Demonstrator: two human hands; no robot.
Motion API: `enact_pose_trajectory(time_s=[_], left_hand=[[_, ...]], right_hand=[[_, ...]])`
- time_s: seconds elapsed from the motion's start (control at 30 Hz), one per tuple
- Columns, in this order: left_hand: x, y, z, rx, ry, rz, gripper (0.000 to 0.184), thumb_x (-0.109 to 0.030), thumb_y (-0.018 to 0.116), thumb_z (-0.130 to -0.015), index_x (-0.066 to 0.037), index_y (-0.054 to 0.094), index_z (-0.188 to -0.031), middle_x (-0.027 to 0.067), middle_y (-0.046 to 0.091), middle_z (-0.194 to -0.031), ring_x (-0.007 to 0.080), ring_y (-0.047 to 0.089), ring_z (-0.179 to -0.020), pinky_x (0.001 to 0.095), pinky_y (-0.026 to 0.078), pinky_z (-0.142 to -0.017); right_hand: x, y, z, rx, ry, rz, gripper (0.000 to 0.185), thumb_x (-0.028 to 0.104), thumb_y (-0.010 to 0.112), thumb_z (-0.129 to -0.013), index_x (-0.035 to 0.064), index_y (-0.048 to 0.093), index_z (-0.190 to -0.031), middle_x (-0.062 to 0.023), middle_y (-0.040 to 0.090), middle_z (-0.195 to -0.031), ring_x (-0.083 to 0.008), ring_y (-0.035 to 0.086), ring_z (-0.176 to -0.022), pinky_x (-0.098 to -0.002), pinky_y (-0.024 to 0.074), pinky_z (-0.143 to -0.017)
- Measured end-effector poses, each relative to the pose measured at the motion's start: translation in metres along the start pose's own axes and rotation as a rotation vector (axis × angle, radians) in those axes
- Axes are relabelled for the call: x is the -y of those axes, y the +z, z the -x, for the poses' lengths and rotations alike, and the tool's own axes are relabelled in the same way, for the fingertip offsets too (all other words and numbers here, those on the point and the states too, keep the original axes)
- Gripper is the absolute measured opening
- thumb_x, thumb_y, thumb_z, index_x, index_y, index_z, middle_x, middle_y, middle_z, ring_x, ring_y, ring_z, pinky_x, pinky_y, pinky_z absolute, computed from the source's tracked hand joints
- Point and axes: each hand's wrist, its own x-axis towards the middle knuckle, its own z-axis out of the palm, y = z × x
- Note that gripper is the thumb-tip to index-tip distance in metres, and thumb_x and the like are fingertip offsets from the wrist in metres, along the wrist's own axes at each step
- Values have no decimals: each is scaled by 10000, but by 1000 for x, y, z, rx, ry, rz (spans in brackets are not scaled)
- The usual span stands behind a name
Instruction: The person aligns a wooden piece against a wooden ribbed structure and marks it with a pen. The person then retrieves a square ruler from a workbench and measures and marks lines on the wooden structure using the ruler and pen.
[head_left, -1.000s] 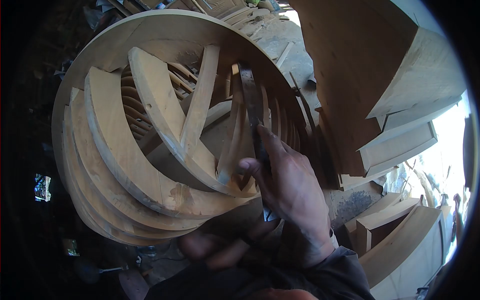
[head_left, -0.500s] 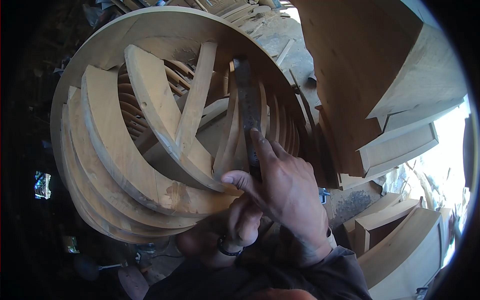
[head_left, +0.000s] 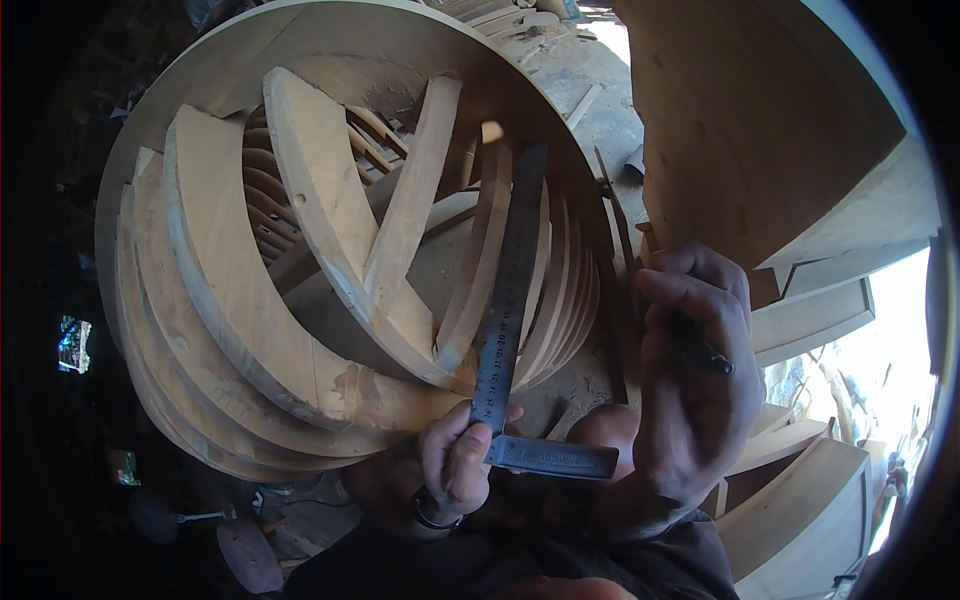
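Observation:
My left hand [head_left: 455,460] is closed around a try square [head_left: 508,300] near the corner where blade and stock meet. Its marked metal blade points up and away, over the curved ribs of a round wooden frame [head_left: 225,270]. The dark stock [head_left: 555,457] sticks out to the right. My right hand [head_left: 700,380] is raised to the right, apart from the square. Its fingers are pinched around a thin pencil [head_left: 715,358], whose dark end shows by the palm; the rest is mostly hidden by the fingers.
A large curved wooden piece [head_left: 760,130] stands close by at the upper right. More curved wooden parts [head_left: 800,490] lie at the lower right. Wood offcuts [head_left: 585,105] are scattered on the floor behind the frame. A round disc [head_left: 250,555] lies at the lower left.
My right hand has left the square's blade and risen to the right. The square has shifted down and tilted right, with its stock now visible in my left hand. The view has moved slightly.

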Motion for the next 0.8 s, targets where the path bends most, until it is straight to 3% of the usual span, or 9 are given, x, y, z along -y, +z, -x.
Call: enact_pose_trajectory(time_s=[0.1,0.13,0.3,0.37,0.4,0.43,0.53,0.67,0.8], left_hand=[[4,-3,3,72,26,-3,412,-221,464,-882,149,599,-1004,207,657,-880,212,623,-588,311,515,-504],[4,-3,5,85,2,3,405,-213,465,-881,151,597,-998,210,660,-890,212,621,-569,314,511,-485],[3,3,2,40,-29,113,383,-185,457,-882,155,593,-999,222,667,-912,213,624,-528,314,504,-443],[5,5,0,22,-1,172,377,-171,456,-891,158,590,-1018,231,668,-909,216,634,-534,309,505,-436],[4,5,0,16,-2,180,377,-171,456,-891,158,590,-1018,231,668,-909,216,634,-534,309,505,-436],[4,5,0,35,18,158,377,-168,453,-898,159,589,-1027,234,669,-915,217,633,-530,307,504,-435],[1,1,-1,81,42,142,374,-164,449,-912,158,590,-1042,231,670,-926,213,629,-523,306,506,-439],[3,2,-5,101,-23,173,364,-154,434,-929,152,595,-1043,208,672,-930,203,629,-529,302,520,-476],[2,4,-9,75,-28,237,359,-153,432,-940,148,595,-1049,195,673,-916,201,631,-539,299,531,-511]], right_hand=[[-5,4,-1,-11,-117,27,256,25,617,-893,-60,626,-1134,-217,631,-1041,-255,599,-965,-316,472,-830],[-5,5,-1,-18,-146,4,271,114,613,-925,-60,629,-1132,-217,631,-1045,-261,602,-973,-323,468,-849],[-10,16,-4,-48,-185,-40,462,371,575,-976,-59,638,-1134,-207,637,-1059,-262,598,-974,-342,462,-867],[-15,20,-4,-147,-161,-138,482,390,555,-992,-61,638,-1143,-196,646,-1082,-235,609,-950,-325,464,-846],[-25,22,-4,-150,-155,-200,483,391,538,-1007,-57,624,-1166,-123,633,-980,-145,568,-817,-266,433,-737],[-28,20,-4,-141,-156,-195,483,391,538,-1007,-57,624,-1166,-123,633,-980,-145,568,-817,-266,433,-737],[-27,24,-10,-88,-72,-245,405,323,508,-1033,-37,599,-1195,9,489,-805,-46,392,-688,-200,278,-612],[-29,36,-15,-125,39,-376,337,269,479,-1045,-26,611,-1142,-8,551,-838,-56,435,-723,-194,308,-659],[-36,40,-33,-162,-126,-214,345,287,454,-1057,-10,619,-1121,-16,586,-859,-55,468,-745,-194,329,-678]])
